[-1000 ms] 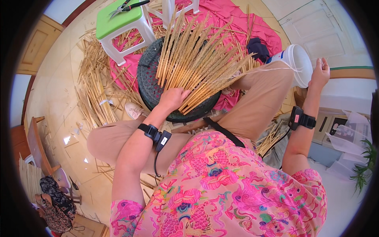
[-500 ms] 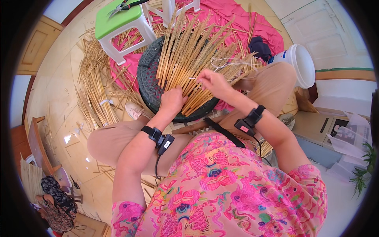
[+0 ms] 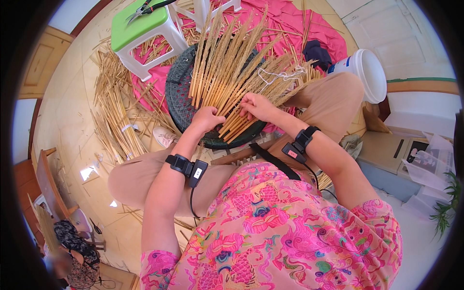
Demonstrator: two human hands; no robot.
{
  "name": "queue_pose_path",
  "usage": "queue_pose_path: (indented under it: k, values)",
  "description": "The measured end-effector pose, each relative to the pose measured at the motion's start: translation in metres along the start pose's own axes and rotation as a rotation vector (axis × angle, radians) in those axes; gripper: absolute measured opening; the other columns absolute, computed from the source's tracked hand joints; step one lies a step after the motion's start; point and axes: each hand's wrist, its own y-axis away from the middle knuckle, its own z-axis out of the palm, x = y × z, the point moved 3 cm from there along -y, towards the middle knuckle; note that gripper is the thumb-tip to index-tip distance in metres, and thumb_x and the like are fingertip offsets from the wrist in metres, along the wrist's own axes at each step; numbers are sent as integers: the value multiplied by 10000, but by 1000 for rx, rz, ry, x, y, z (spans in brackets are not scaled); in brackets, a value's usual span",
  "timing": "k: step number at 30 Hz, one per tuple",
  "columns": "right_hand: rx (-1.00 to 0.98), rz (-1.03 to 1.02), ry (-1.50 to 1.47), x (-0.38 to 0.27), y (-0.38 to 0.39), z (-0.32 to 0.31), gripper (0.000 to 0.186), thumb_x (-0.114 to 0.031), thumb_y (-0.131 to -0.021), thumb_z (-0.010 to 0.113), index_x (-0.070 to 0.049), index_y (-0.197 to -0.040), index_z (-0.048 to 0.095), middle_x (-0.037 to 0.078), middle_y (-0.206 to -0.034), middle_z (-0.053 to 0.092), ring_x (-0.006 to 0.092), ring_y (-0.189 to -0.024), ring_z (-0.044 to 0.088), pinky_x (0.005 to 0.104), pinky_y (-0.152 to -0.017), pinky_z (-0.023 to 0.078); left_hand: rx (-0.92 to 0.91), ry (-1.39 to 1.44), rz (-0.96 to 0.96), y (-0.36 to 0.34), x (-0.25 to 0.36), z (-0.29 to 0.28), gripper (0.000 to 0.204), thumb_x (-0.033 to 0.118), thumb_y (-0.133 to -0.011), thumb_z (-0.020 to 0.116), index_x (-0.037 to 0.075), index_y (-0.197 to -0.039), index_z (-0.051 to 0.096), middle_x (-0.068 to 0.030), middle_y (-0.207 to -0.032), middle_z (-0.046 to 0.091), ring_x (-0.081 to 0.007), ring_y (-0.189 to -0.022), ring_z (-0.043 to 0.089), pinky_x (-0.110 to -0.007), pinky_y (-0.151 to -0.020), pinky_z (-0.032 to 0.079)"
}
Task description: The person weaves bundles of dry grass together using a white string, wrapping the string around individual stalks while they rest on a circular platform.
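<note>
Straw-littered floor; two hands (image 3: 207, 118) (image 3: 257, 105) (both) on stalks (image 3: 232, 72)

Fanned straw stalks (image 3: 232, 72) crowded the dark round tray (image 3: 176, 96); a green stool (image 3: 140, 31) blocked the left, a white bucket (image 3: 365, 72) the right.

A fan of pale golden-tan dried straw stalks (image 3: 232, 72) lies over a round dark charcoal woven tray (image 3: 180, 101). At eleven o'clock stands a lime-green-topped white plastic stool (image 3: 140, 36); at twelve spreads a magenta-pink cloth (image 3: 299, 21); at two sits a white plastic bucket (image 3: 365, 72). The short-sleeved blouse (image 3: 290, 241) shows pink florals with teal and yellow touches.
</note>
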Motion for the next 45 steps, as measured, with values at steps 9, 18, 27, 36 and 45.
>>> queue_pose_path:
  k: [9,18,27,36,45]
  values:
    - [16,-36,-18,-1,2,1,90,-90,-921,492,-21,-888,540,68,-744,664,98,-569,571,236,-525,461,-130,560,-48,1,1,3,262,329,-874,637,68,-850,648,21,-677,595,-49,-526,495,-207,-461,363]
    - [30,-25,-51,-11,15,-1,91,-97,-913,510,-18,-890,550,57,-671,639,102,-527,562,236,-485,446,-198,603,-35,2,5,4,265,205,-863,646,-11,-1015,617,-60,-870,656,-110,-699,617,-233,-591,490]
    - [80,-50,324,-35,43,7,70,-123,-911,519,-54,-913,536,31,-578,583,87,-433,497,258,-395,382,-288,811,-87,-4,-4,12,266,179,-857,653,17,-1058,588,-75,-957,659,-135,-814,643,-261,-702,526]
    - [83,-6,213,-32,41,9,57,-88,-888,489,-39,-911,507,79,-638,615,164,-498,573,312,-473,457,-221,968,-22,4,5,16,260,151,-850,653,-1,-1050,586,-93,-964,654,-140,-826,641,-263,-718,513]
    - [271,-280,465,-20,35,-13,102,-116,-831,557,-25,-869,584,149,-733,618,288,-702,624,375,-627,486,397,26,124,18,11,12,513,235,-683,781,-24,-984,457,-182,-909,585,-297,-819,600,-358,-742,482]
